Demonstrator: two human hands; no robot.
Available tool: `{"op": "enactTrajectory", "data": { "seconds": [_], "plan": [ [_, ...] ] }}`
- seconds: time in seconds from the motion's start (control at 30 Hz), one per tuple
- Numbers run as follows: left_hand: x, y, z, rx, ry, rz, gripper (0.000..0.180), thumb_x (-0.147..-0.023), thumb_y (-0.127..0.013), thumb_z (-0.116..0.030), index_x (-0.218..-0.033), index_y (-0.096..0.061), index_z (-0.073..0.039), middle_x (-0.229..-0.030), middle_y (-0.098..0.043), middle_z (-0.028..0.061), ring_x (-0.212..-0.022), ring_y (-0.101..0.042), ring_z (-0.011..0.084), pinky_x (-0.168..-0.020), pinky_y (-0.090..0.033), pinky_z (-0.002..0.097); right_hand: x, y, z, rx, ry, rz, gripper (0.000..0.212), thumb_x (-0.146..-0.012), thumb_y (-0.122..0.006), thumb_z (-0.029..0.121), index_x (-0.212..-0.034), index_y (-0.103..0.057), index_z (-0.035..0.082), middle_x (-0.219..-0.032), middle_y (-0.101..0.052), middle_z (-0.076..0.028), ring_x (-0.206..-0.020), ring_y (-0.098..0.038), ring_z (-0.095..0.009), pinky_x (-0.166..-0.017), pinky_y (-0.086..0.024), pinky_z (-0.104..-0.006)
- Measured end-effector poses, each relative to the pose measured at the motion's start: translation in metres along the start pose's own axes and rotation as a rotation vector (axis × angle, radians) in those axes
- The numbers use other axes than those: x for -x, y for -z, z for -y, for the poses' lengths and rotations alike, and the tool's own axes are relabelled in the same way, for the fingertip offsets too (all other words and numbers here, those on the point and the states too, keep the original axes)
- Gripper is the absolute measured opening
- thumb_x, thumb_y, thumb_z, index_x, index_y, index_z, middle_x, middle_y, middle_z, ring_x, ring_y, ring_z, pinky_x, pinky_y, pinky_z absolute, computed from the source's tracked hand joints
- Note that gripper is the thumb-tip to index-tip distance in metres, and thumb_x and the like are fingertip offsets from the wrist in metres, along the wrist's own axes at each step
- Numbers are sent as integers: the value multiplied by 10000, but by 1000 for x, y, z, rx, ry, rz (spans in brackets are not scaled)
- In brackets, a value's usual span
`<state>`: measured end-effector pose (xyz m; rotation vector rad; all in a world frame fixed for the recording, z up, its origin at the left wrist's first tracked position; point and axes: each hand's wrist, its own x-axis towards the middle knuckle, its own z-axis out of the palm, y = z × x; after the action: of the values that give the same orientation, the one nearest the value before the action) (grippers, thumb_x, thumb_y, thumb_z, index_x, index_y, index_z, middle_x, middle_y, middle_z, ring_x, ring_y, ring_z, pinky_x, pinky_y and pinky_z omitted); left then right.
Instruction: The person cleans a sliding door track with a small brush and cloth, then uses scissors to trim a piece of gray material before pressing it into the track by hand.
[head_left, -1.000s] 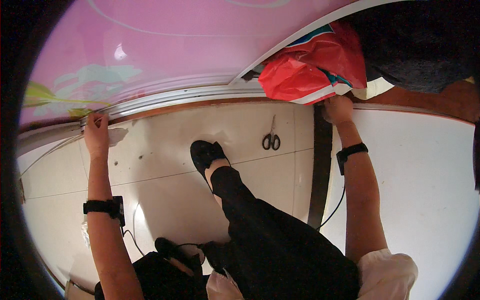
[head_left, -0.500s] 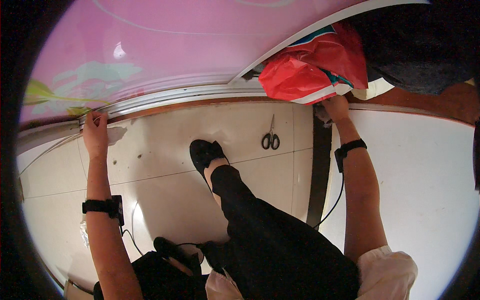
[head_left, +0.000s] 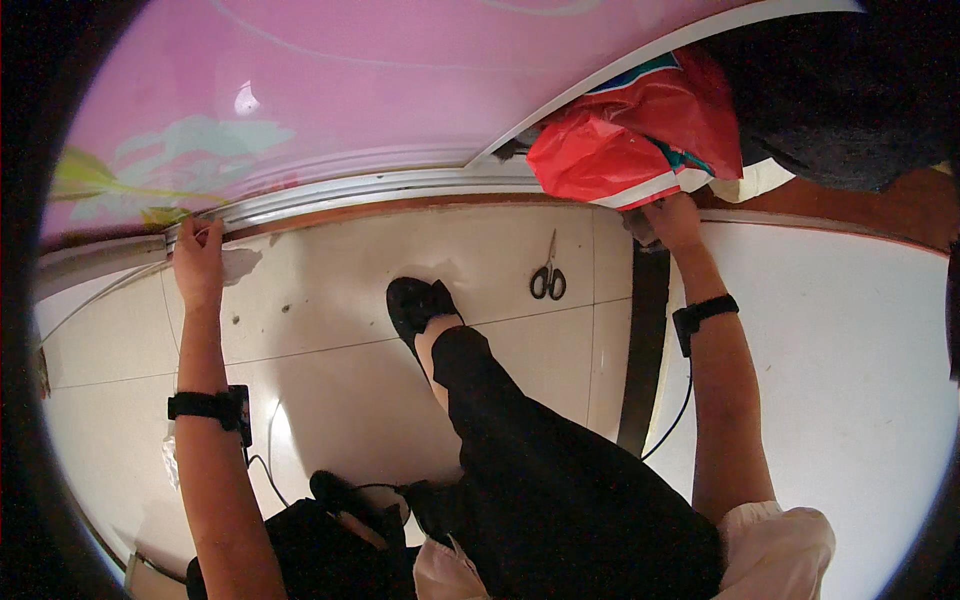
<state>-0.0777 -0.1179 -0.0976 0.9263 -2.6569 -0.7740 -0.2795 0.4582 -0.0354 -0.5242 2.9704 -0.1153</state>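
My left hand (head_left: pixel 199 262) is closed in a pinch at the left end of the silver sliding-door track (head_left: pixel 330 192). A thin white cable (head_left: pixel 103 292) runs up from the lower left into its fingers. Far to the right, my right hand (head_left: pixel 675 222) reaches the base of the cabinet opening, just below a crumpled red plastic bag (head_left: pixel 600 160). Its fingers are curled beside a greyish lump (head_left: pixel 640 228), their tips partly hidden, so what they grip is unclear. Both wrists wear black straps with small boxes and wires.
A pink glossy door panel (head_left: pixel 350 100) stands above the track. Black-handled scissors (head_left: pixel 548 280) lie on the tiled floor, right of my black shoe (head_left: pixel 418 305). A white board (head_left: pixel 810 370) with a dark edge fills the right side. Dark fabric (head_left: pixel 840 100) sits behind the bag.
The whole view has shifted slightly, with everything a little further right. Both hands keep nearly the same places on the track and below the bag.
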Motion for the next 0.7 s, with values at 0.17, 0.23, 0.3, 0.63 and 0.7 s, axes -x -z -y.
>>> {"op": "enactTrajectory", "data": {
  "seconds": [0.17, 0.23, 0.3, 0.63, 0.7],
  "plan": [
    [-1, 8, 5, -49, -28, -11, 240, -804, -598, -248, -816, -546, -14, -717, -599, 88, -655, -570, 184, -624, -444, 310, -4, -6, 19, 116, 2, -40, 280, -759, -560, 253, -986, -614, 99, -937, -619, -151, -833, -594, -343, -746, -488, -412],
    [-3, -6, 2, -31, -45, -17, 235, -803, -598, -245, -819, -549, -15, -715, -598, 86, -656, -571, 181, -626, -446, 310, -16, -21, -8, 196, 104, -119, 270, -749, -562, 245, -972, -616, 103, -922, -621, -153, -826, -598, -332, -739, -490, -415],
    [-4, -4, 5, -7, -34, -19, 224, -803, -595, -233, -832, -557, -14, -718, -598, 85, -656, -573, 178, -625, -447, 305, -22, -27, -2, 241, 218, -189, 260, -740, -565, 236, -958, -618, 107, -907, -622, -154, -820, -602, -320, -732, -493, -418],
    [-3, 4, 6, -68, -21, -7, 224, -796, -598, -227, -840, -559, -12, -736, -609, 92, -667, -583, 190, -628, -450, 301, -17, -29, 48, 310, 335, -197, 231, -722, -584, 275, -891, -622, 123, -806, -635, -136, -720, -618, -297, -657, -503, -403],
    [-1, 2, 1, -72, 13, -9, 228, -795, -602, -235, -843, -559, -16, -743, -610, 93, -670, -585, 199, -635, -451, 305, -16, -28, 46, 246, 326, -233, 242, -714, -599, 278, -888, -621, 111, -807, -633, -146, -724, -618, -300, -661, -499, -411]
  ]
}}
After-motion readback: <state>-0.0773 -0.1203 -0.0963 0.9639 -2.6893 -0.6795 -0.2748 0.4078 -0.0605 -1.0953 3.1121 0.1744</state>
